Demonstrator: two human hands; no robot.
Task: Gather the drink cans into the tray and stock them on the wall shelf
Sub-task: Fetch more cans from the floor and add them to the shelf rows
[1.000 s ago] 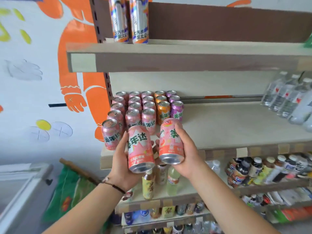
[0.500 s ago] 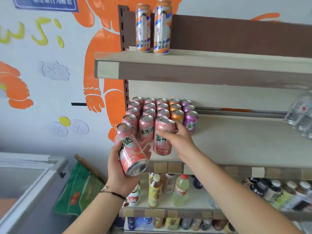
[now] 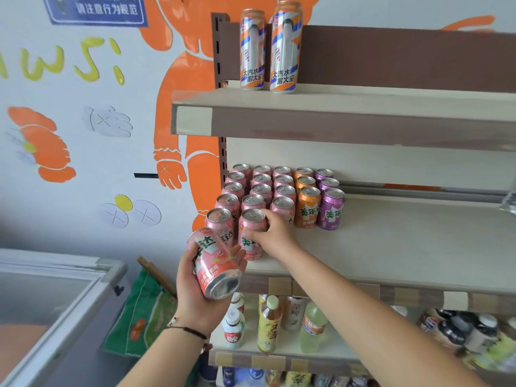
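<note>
Pink can (image 3: 250, 238), upright at shelf (image 3: 391, 247) front, gripped by right hand (image 3: 269, 236); second can (image 3: 215, 265) tilted in left hand (image 3: 195, 286); likely rigid, smooth, slippery, best held mid-body

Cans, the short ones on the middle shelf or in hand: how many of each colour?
Pink cans: 15, counting one gripped by the right hand and one held in the left hand
Orange cans: 3
Purple cans: 3
Total: 21

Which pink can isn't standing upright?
The pink can held in the left hand, tilted with its base toward the camera; every other pink can stands upright on the shelf.
</note>
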